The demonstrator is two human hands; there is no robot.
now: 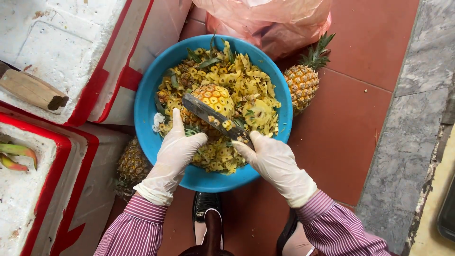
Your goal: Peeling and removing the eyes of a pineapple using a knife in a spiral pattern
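Observation:
My left hand (174, 150), in a white glove, grips the leafy end of a pineapple (214, 101) held over a blue basin (144, 109). My right hand (275, 161), also gloved, is closed on the handle of a knife (208, 114). The blade lies across the fruit's partly peeled yellow flesh. Pineapple peelings (241, 78) fill the basin around it.
A whole pineapple (303, 83) lies on the red tile floor right of the basin, another (132, 166) at its lower left. White foam boxes (71, 57) with red tape stand at the left, a pink plastic bag (270, 21) behind. A grey stone step (407, 142) runs along the right.

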